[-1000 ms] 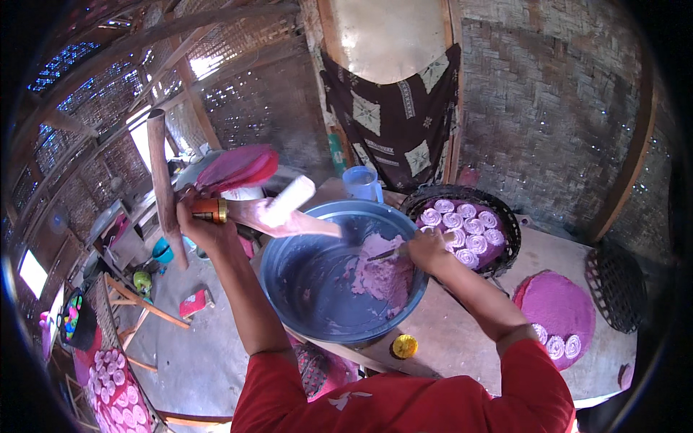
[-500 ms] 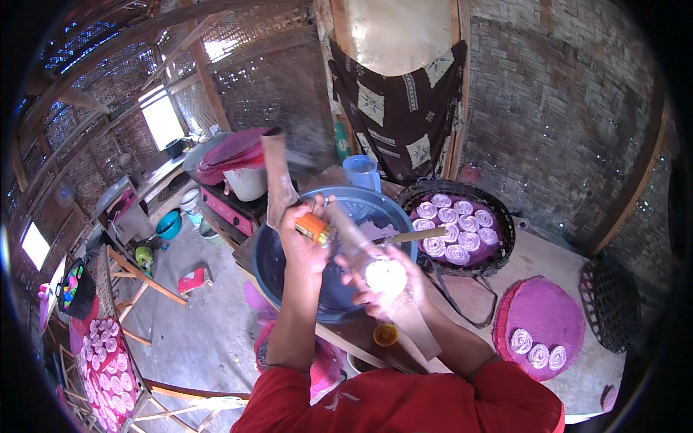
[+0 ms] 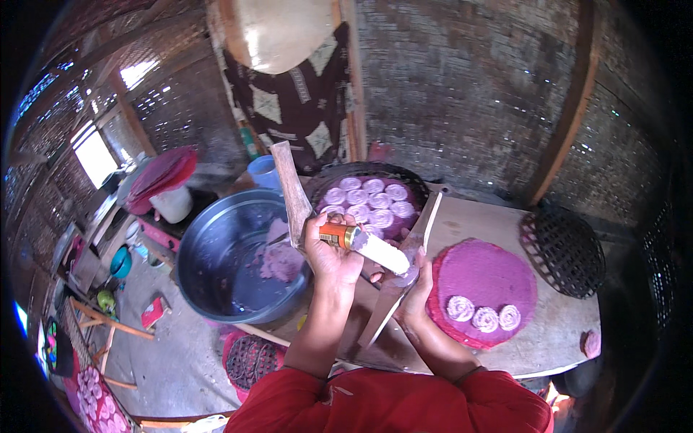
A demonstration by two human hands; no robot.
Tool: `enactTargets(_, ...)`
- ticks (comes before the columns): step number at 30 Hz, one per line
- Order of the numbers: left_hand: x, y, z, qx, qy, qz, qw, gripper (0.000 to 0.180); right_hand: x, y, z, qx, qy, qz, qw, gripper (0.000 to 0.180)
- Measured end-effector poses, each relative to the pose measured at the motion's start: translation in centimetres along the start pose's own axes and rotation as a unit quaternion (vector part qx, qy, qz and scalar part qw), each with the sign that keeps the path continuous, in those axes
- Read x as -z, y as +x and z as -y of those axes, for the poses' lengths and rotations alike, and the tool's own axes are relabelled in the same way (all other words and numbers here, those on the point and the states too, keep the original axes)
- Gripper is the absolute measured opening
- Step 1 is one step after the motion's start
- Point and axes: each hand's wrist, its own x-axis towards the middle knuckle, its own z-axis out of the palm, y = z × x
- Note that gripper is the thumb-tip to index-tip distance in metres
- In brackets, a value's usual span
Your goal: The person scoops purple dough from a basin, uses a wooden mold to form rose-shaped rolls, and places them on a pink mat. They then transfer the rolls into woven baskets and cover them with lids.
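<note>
My left hand (image 3: pixel 333 263) is closed around an orange can (image 3: pixel 335 235) with a gold rim and a light wooden bar (image 3: pixel 290 184), which sticks up above the fingers. From the can a white, dough-smeared cylinder (image 3: pixel 384 254) slants down to a long wooden paddle (image 3: pixel 379 316). My right hand (image 3: pixel 416 292) grips that paddle around its middle, where the cylinder meets it. Whether the cylinder enters the paddle cannot be made out. Left of my hands, pinkish dough (image 3: pixel 281 261) lies in a large dark blue basin (image 3: pixel 209 292).
Behind my hands, a round tray (image 3: pixel 339 173) holds several pale dough spirals (image 3: pixel 381 219). To the right, a purple round mat (image 3: pixel 485 268) bears three spirals, beside a dark woven basket (image 3: pixel 567 252). A blue jug (image 3: pixel 264 172) stands behind the basin. More spirals lie at lower left.
My view has turned right, and both hands have moved away from over the basin. The can end and the white cylinder, apart before, now line up between my hands.
</note>
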Motion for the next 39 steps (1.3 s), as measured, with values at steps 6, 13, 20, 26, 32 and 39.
enactTargets(6,0.7,0.3,8.1,0.058,0.095,0.006,0.994,0.008,2.4,-0.2,10.3,0.101,-0.035,-0.001,0.994,0.065)
enactTargets(13,3.0,0.3,12.4,-0.29,0.769,0.412,0.394,0.024,4.1,-3.7,23.1,0.159,-0.422,0.064,0.89,0.071)
enactTargets(20,-0.2,-2.4,16.0,-0.122,0.751,0.494,0.422,0.031,4.9,-4.9,26.5,0.211,-0.7,0.176,0.659,0.079)
enactTargets(26,-0.4,-3.1,19.0,-0.069,0.65,0.635,0.412,0.041,5.4,-5.3,27.4,0.154,-0.733,0.236,0.619,0.077)
enactTargets(32,1.8,-3.4,20.0,0.021,0.621,0.628,0.468,0.034,7.1,-4.8,26.0,0.074,-0.739,0.216,0.634,0.079)
enactTargets(39,0.6,-1.4,17.1,0.09,0.58,0.639,0.498,0.04,12.8,-3.8,27.3,-0.444,-0.286,0.306,0.792,0.134)
